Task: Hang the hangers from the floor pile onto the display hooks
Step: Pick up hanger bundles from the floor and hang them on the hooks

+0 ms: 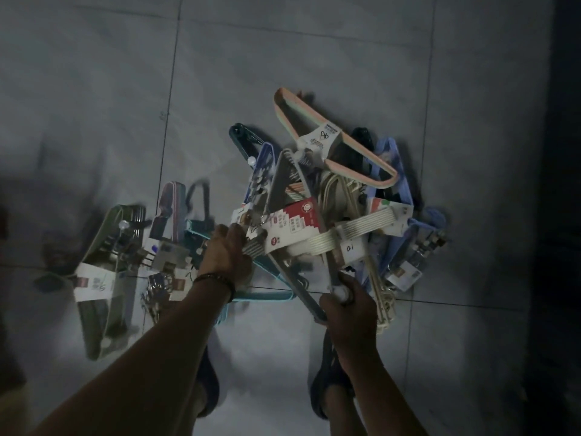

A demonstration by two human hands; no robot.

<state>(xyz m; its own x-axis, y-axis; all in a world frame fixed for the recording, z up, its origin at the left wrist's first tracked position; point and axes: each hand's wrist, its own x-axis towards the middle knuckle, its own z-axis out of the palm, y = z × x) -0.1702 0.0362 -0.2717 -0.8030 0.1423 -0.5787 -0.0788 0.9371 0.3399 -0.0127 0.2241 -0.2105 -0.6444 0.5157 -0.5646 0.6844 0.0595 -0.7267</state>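
Observation:
A pile of bundled hangers point(345, 190) lies on the grey tiled floor, with a pink bundle point(317, 136) on top and blue ones at the right. My left hand point(228, 251) grips a grey hanger bundle with a red and white label point(292, 221) near its hook end. My right hand point(347, 306) grips the lower arm of the same grey bundle. The bundle looks partly lifted off the pile. A green bundle point(103, 278) and a dark striped one point(166, 228) lie to the left. No display hooks are in view.
My two feet in dark slippers point(330, 382) stand just below the pile. A dark strip, perhaps a wall or fixture point(562, 215), runs down the right edge. Bare floor tiles point(283, 42) stretch beyond the pile.

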